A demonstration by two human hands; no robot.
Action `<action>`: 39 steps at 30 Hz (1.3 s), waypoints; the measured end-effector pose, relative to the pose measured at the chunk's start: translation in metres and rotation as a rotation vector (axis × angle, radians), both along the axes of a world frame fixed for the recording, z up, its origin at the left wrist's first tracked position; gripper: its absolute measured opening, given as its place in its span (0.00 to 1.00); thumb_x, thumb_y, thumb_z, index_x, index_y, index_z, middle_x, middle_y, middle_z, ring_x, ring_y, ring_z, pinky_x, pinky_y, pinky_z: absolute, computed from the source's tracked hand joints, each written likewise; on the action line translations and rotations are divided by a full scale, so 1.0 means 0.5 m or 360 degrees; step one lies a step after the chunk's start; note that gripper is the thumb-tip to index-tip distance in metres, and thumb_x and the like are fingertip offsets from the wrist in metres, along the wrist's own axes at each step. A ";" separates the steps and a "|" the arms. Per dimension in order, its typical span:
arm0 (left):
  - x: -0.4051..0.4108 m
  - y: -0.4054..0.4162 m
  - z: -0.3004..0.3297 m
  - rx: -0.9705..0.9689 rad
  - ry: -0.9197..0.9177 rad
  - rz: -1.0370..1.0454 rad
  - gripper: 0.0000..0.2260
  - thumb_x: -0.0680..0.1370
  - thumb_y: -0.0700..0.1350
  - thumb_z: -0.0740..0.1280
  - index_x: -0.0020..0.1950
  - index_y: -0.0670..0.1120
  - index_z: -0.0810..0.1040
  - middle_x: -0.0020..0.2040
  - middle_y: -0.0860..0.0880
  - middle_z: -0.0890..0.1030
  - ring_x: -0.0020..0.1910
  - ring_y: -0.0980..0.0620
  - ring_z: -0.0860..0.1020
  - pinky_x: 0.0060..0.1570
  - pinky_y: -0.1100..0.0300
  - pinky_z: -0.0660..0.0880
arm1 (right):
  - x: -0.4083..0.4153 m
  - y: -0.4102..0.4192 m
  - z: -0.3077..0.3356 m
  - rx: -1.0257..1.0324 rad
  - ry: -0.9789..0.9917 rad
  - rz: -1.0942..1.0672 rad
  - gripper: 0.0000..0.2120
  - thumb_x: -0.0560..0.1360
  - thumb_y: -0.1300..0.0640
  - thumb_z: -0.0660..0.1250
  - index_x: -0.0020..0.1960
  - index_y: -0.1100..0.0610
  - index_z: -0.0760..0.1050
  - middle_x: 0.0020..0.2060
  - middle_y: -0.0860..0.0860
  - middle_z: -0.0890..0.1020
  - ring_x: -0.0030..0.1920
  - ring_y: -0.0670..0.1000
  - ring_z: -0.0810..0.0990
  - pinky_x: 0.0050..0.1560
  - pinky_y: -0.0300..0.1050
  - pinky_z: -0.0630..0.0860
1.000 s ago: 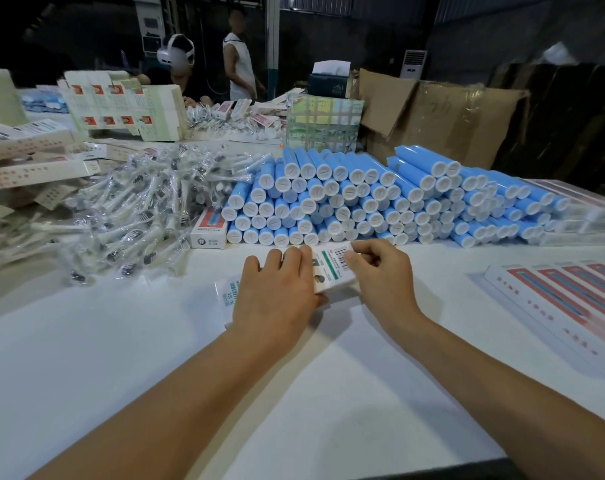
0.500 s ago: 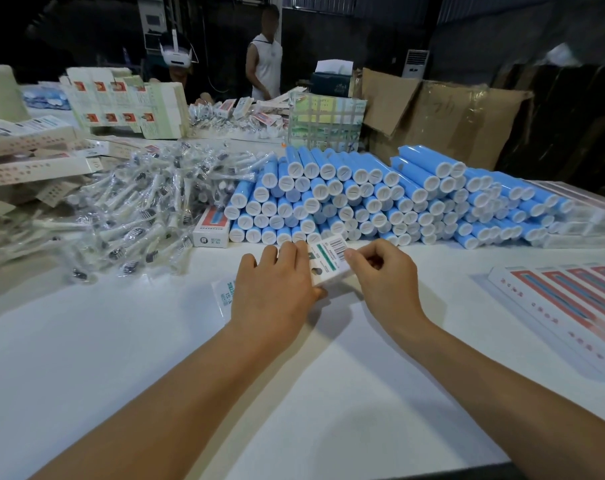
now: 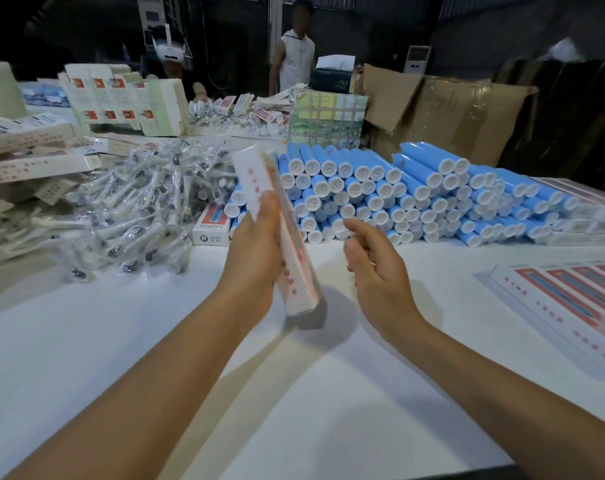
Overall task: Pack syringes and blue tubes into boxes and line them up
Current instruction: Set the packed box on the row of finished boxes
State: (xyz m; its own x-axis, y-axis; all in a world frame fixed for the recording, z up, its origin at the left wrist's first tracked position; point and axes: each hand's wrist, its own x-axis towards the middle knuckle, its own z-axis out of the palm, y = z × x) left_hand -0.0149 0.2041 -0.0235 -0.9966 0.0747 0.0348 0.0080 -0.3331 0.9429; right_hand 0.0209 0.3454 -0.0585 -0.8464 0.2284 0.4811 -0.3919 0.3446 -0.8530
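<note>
One box (image 3: 277,233) is gripped by the left hand (image 3: 252,258); right hand (image 3: 377,268) fingers loosely curled, holding nothing.

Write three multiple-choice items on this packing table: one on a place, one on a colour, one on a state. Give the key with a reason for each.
1. Where does the pile of wrapped syringes lie relative to the stack of tubes?
A. To its left
B. To its right
C. On top of it

2. What colour are the bodies of the stacked tubes?
A. Green
B. Blue
C. Black

3. What is the left hand doing?
A. Resting flat on the table
B. Hanging free, holding nothing
C. Gripping a long white box lifted off the table

Key:
1 A, the clear-wrapped heap sits left of the tube stack.
2 B, the tubes are blue with white caps.
3 C, thumb and fingers curl round the tilted box, while the right hand beside it holds nothing.
</note>
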 end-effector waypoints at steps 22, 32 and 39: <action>-0.021 0.015 -0.083 0.0053 -0.0265 -0.0036 0.10 0.80 0.52 0.62 0.48 0.46 0.75 0.43 0.43 0.81 0.32 0.48 0.81 0.29 0.56 0.79 | 0.083 0.118 0.098 0.1118 -0.0377 -0.0140 0.29 0.71 0.41 0.66 0.71 0.42 0.66 0.46 0.44 0.65 0.48 0.45 0.68 0.46 0.29 0.64; -0.075 0.027 -0.093 -0.0340 -0.0444 -0.0218 0.19 0.82 0.51 0.56 0.70 0.42 0.68 0.41 0.42 0.74 0.35 0.47 0.73 0.30 0.57 0.75 | 0.280 0.340 0.024 0.1648 -0.0883 -0.0910 0.25 0.76 0.39 0.59 0.72 0.43 0.63 0.54 0.45 0.63 0.56 0.47 0.61 0.60 0.44 0.63; -0.097 0.031 -0.147 -0.0507 -0.0525 -0.0214 0.20 0.84 0.46 0.53 0.74 0.40 0.62 0.41 0.44 0.70 0.29 0.55 0.76 0.30 0.64 0.71 | 0.300 0.387 0.006 0.1608 -0.0962 -0.1136 0.22 0.77 0.42 0.57 0.69 0.47 0.66 0.63 0.49 0.66 0.62 0.51 0.62 0.65 0.49 0.60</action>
State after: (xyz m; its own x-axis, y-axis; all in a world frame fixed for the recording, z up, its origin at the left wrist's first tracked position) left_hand -0.0634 0.2195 -0.0971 -0.9315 0.1591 -0.3272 -0.3321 -0.0045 0.9432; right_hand 0.1708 0.5391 -0.0554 -0.8292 0.4723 0.2989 0.4693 0.8788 -0.0867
